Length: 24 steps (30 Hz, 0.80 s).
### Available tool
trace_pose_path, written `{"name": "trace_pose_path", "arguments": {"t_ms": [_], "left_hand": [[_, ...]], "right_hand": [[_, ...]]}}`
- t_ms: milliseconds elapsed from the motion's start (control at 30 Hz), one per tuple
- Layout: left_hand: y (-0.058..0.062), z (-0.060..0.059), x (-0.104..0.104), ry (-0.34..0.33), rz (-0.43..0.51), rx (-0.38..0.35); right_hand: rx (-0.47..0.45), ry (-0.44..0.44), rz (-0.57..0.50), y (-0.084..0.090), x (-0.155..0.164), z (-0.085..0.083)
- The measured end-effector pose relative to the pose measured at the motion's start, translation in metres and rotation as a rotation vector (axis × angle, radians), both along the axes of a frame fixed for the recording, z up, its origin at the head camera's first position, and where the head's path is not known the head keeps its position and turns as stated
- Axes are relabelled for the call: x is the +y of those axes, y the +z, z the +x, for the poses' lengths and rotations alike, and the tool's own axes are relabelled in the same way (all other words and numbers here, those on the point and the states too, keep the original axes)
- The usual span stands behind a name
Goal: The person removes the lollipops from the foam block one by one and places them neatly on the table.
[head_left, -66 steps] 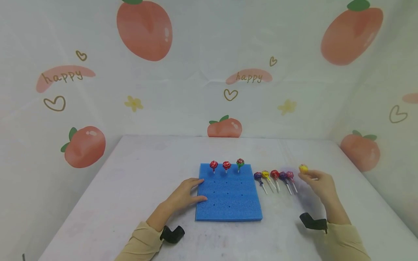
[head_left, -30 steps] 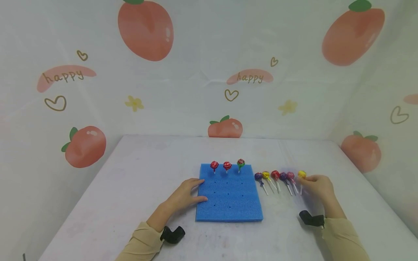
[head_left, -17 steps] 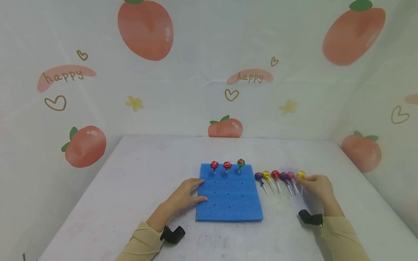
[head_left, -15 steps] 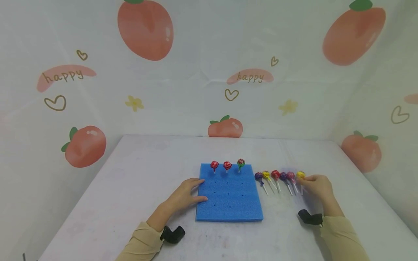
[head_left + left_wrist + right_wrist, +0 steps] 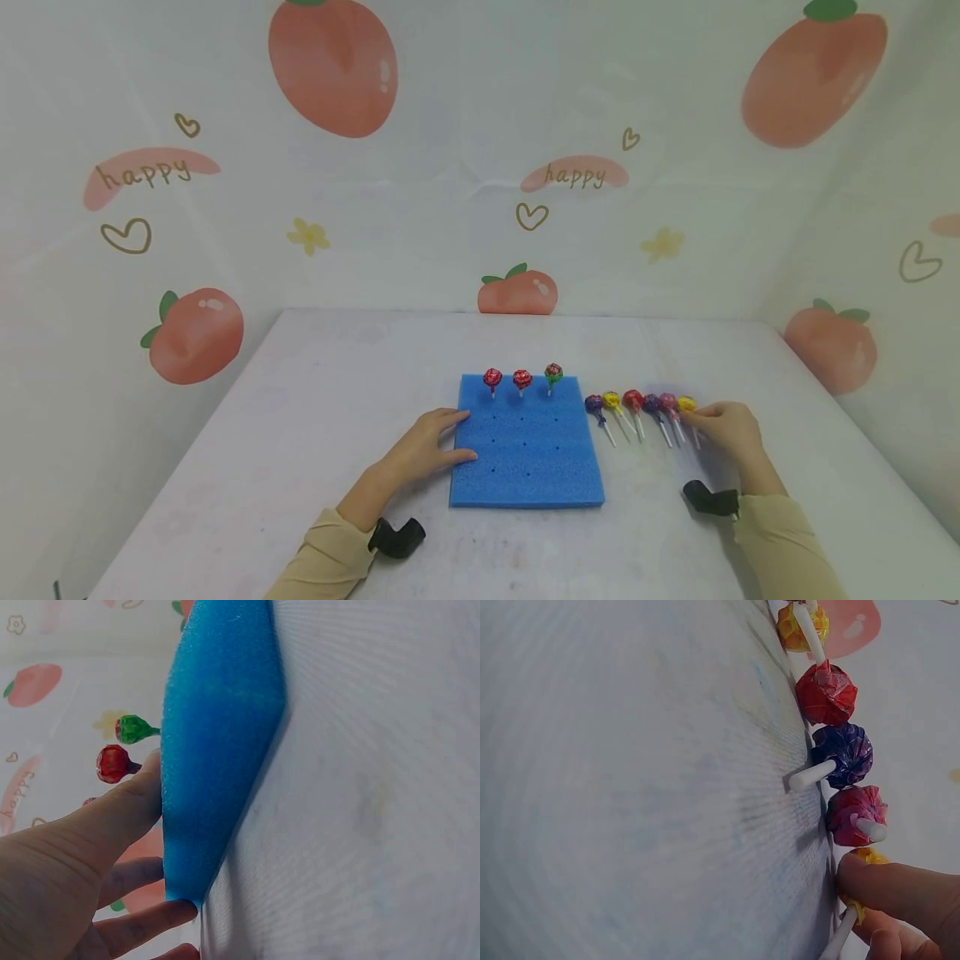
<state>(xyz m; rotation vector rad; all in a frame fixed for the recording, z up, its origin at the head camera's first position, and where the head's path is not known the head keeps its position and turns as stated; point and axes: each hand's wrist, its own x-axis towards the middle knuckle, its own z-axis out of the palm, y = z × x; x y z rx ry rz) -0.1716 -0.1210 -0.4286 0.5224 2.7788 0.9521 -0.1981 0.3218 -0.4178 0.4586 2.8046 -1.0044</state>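
A blue foam block (image 5: 525,450) with small holes lies mid-table. Three lollipops stand in its back row: two red (image 5: 492,379) (image 5: 521,380) and one green-wrapped (image 5: 552,373). My left hand (image 5: 461,433) rests on the block's left edge with straight fingers (image 5: 112,817) against the foam (image 5: 221,735). To the right of the block, several lollipops (image 5: 632,402) lie in a row on the table. At the row's right end my right hand (image 5: 693,417) pinches a yellow lollipop (image 5: 686,404) low at the table; a finger (image 5: 900,889) lies over the yellow lollipop (image 5: 866,856), next to a pink one (image 5: 855,814).
The white table (image 5: 337,392) is closed in at the back and both sides by a peach-print cloth (image 5: 480,192). Black wrist mounts (image 5: 397,536) (image 5: 708,500) sit on both forearms near the front edge.
My right hand has lowered the yellow lollipop and moved it left, up against the pink one at the row's right end. The left hand and the foam block have stayed put.
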Motion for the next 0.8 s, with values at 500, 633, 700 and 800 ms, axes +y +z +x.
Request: {"name": "trace_pose_path", "arguments": {"t_ms": [500,633,700,800], "left_hand": [[0.0015,0.0007,-0.0006,-0.01,-0.001,-0.006],[0.0013,0.0003,-0.0004,-0.006,0.0,-0.001],[0.0008,-0.0001,-0.0003,-0.002,0.0,0.0],[0.0001,-0.0003,-0.0005,-0.005,-0.006,0.005]], "right_hand": [[-0.072,0.019,-0.015,0.0014,0.0034,-0.0002],[-0.087,0.015,-0.019,0.004,0.0042,0.0007],[-0.087,0.008,-0.03,0.0058,0.0044,0.0012],[-0.066,0.0,-0.04,0.007,0.0043,0.0023]]}}
